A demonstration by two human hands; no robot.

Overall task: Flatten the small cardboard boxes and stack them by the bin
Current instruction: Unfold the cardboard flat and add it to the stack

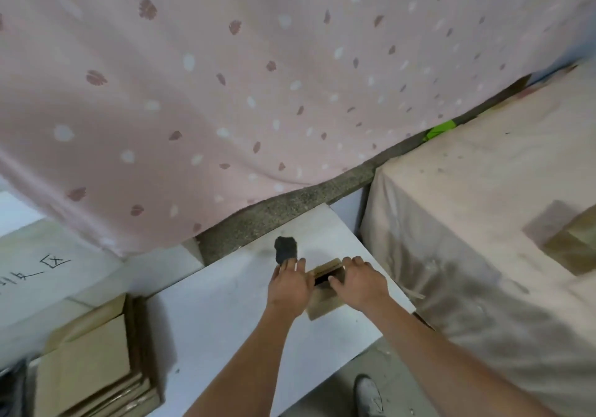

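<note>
A small brown cardboard box (325, 303) sits on a white board (225, 313) in the middle of the view, its open dark mouth facing up between my hands. My left hand (290, 283) holds its left side, fingers pointing away from me. My right hand (359, 279) grips its right side, fingers over the far top edge and thumb at the opening. A stack of flattened cardboard pieces (93, 368) lies at the lower left. Another brown box (567, 239) rests on the cloth-covered surface at the right edge.
A dark grey lump (285, 249) lies on the board just beyond my left hand. A pink spotted cloth (225, 78) hangs across the back. A cloth-covered block (483, 223) stands on the right. My shoe (369, 395) shows on the floor below.
</note>
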